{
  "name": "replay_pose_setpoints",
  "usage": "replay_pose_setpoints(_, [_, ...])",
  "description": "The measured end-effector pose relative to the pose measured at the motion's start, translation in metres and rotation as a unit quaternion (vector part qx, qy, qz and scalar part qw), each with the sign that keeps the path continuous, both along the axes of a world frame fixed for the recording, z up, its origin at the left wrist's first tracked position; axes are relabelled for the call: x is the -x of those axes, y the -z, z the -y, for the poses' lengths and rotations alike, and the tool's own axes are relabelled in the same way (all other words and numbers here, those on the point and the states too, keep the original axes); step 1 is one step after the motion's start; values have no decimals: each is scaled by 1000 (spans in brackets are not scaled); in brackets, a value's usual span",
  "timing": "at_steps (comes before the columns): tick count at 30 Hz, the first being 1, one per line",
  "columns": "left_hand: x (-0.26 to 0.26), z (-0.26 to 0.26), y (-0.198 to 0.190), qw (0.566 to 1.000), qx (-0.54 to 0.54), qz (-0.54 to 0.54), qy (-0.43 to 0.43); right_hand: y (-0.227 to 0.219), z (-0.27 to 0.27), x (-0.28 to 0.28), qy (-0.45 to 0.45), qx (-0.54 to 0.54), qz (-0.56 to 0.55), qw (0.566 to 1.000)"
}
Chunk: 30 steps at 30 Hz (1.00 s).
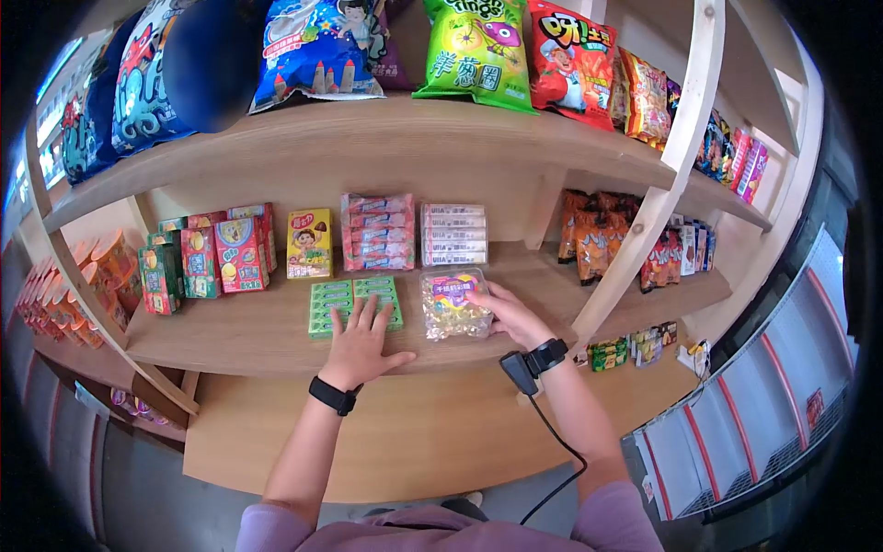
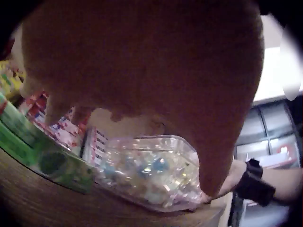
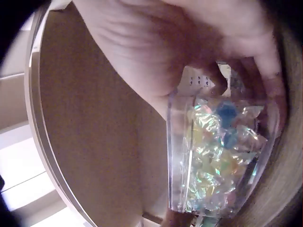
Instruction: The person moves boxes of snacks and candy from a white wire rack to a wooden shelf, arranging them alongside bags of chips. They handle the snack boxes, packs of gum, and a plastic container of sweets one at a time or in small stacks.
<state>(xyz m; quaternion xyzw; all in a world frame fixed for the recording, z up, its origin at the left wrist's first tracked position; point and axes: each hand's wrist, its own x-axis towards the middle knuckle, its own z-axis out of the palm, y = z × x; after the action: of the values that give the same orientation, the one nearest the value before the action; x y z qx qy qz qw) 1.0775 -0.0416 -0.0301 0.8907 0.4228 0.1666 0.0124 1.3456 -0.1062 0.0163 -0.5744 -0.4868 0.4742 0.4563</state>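
My left hand (image 1: 361,351) lies palm down with its fingers spread over the front of the flat green packs (image 1: 324,304). My right hand (image 1: 515,316) grips the right side of a clear plastic box of candies (image 1: 452,320) with a purple and yellow label. Shiny wrapped candies show through the wall of the box (image 3: 215,156) in the right wrist view. Both the green packs and the box rest on the wooden shelf, side by side with a small gap. In the left wrist view the dark underside of my left hand (image 2: 142,61) hides much of the scene.
Behind stand pink packs (image 1: 378,232), white packs (image 1: 454,235) and a yellow box (image 1: 309,244). Red and green boxes (image 1: 212,253) line the left; orange snack bags (image 1: 602,244) stand beyond a slanted wooden post (image 1: 658,198). Large chip bags (image 1: 478,55) fill the upper shelf (image 1: 386,138).
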Motion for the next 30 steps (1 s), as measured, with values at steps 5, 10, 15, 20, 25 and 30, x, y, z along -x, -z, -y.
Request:
replay_pose_setpoints(5, [11, -1, 3, 997, -39, 48, 45, -8, -5, 4, 18, 26, 67, 997])
replay_pose_setpoints(10, [16, -2, 8, 993, -62, 68, 71, -7, -10, 6, 33, 40, 114, 992])
replay_pose_setpoints(15, [19, -3, -4, 991, -34, 79, 102, -4, -10, 4, 47, 55, 142, 987])
replay_pose_setpoints(20, [22, 0, -8, 989, 3, 73, 132, -5, -3, 2, 51, 69, 209, 974])
replay_pose_setpoints(25, [6, 6, -2, 989, -9, 85, 123, 3, 3, 2, 90, 49, 158, 982])
replay_pose_setpoints(30, [-11, 5, 1, 992, -40, 77, 95, 23, 15, -11, 112, -9, 68, 991])
